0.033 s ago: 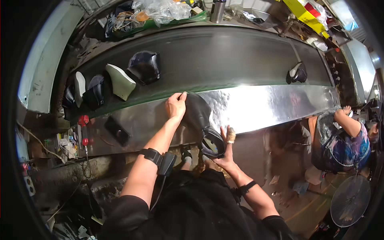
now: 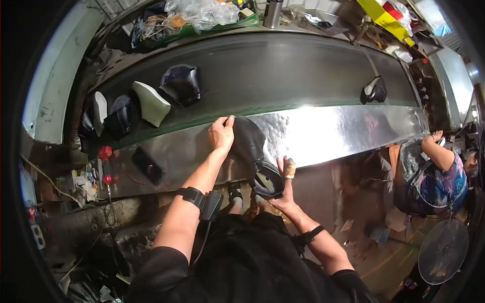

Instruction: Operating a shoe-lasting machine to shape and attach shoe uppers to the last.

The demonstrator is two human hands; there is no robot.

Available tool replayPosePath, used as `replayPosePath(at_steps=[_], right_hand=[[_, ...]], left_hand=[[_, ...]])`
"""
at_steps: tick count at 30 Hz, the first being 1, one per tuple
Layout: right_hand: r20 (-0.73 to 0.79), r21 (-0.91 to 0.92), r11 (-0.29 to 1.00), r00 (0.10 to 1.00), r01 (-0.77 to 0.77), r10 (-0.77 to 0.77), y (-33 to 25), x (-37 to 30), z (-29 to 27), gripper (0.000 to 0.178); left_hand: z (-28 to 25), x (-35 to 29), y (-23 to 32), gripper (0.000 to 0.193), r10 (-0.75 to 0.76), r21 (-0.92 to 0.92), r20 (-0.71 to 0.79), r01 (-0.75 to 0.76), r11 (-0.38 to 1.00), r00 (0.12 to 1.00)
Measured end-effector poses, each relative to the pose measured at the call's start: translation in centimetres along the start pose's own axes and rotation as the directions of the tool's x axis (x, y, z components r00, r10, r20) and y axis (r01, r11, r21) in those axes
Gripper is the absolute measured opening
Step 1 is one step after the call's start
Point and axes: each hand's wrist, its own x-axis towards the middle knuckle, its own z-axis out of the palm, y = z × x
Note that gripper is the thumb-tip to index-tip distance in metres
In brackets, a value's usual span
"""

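Note:
A black boot lies slantwise across the shiny metal ledge, its round opening turned toward me. My left hand is closed on the boot's far end, thumb and fingers pinching its edge. Around the opening at the near end, my right hand cups the boot from the right and below. One digit of that hand, wrapped in a tan covering, sticks up apart from the boot. Some of the right fingers are hidden behind the boot.
Beyond the ledge runs a dark conveyor belt. Several black and pale shoes, including a pale-soled one, stand on its left; another black shoe is far right. A phone lies on the ledge. At right sits another person.
The dark shoe at the far right of the belt has turned slightly. My hands and the boot hold nearly the same place.

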Motion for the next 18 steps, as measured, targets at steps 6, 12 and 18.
replayPosePath(at_steps=[6,12,18], right_hand=[[0.130,-0.062,0.990,0.982,-0.128,0.136,-2.4,-1.3,-3.0,0.119],[0.204,-0.189,0.964,0.953,-0.188,0.226,-2.5,-1.3,-2.9,0.109],[0.299,0.021,0.964,0.921,-0.267,0.248,2.3,-2.3,-3.5,0.099]], left_hand=[[-2.3,-0.8,-0.5,0.034,-0.216,0.029,0.300,0.218,0.976,0.929],[-0.5,-3.4,2.1,0.071,-0.158,0.305,0.179,0.098,0.947,0.971],[-0.4,-2.8,2.0,0.070,-0.154,0.287,0.284,0.069,0.955,0.946]])
